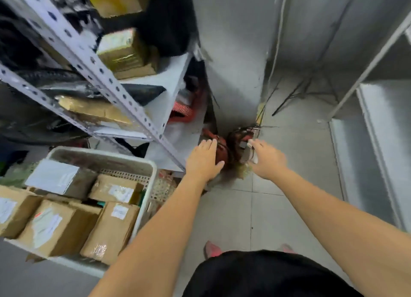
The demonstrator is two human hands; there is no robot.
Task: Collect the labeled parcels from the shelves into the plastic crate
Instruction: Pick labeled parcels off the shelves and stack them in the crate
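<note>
A white plastic crate [149, 166] stands on the floor at lower left, holding several brown cardboard parcels [111, 228] with white labels. More taped brown parcels [124, 50] and black bags lie on the perforated metal shelves [104, 74] at left. My left hand [203, 161] is flat, its fingers straight, over a red and dark bundle [224, 148] on the floor at the shelf's corner post. My right hand [268, 159] reaches the same spot and grips a small grey-white item [251, 155]; blur hides what it is.
A grey wall column [231, 63] rises right behind the bundle. Bare grey shelves [378, 145] line the right side. Black cables [295, 92] trail over the tiled floor [278, 208] of the narrow aisle. A red mesh item [183, 111] lies on the lowest shelf.
</note>
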